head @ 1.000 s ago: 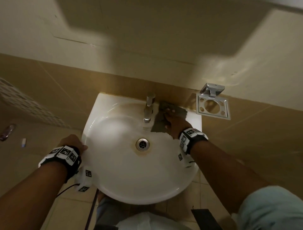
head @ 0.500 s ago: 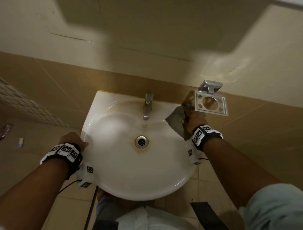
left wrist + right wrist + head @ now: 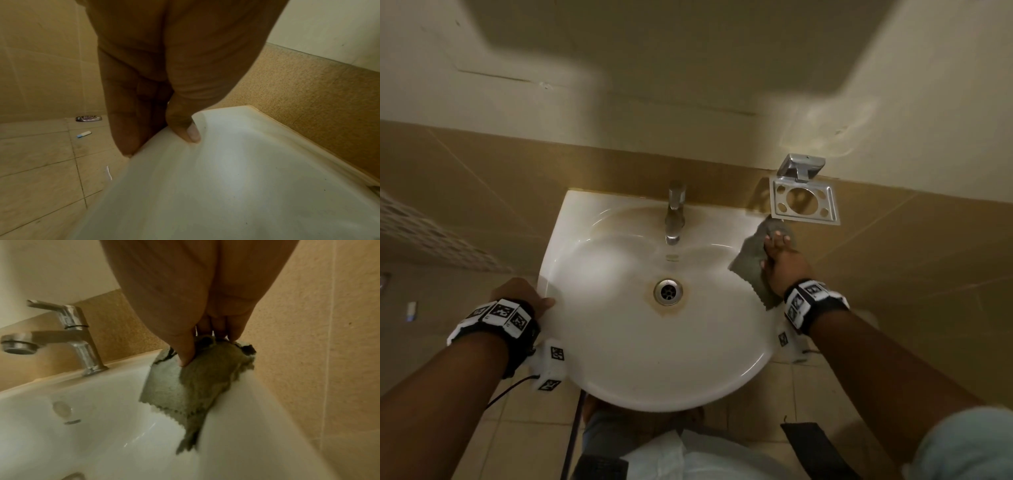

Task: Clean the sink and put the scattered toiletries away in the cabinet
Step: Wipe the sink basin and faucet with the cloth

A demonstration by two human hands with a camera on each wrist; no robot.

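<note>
Now my right hand presses one grey cloth with straight fingers on the sink rim; my left hand, fingers curled, grips its other edge beside one faucet.

Glossy ceramic sink; chrome tap; fuzzy cloth.

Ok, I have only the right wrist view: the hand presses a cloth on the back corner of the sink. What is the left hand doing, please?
Observer: The left hand holds the sink by its left rim, thumb on top.
Operator: Is there dirt in the basin that I cannot see?
Observer: Yes, a brown stain rings the drain.
Operator: Are any toiletries lying around?
Observer: Two lie on the floor, left of the sink: a small white tube with a blue end and a dark packet by the wall.
</note>
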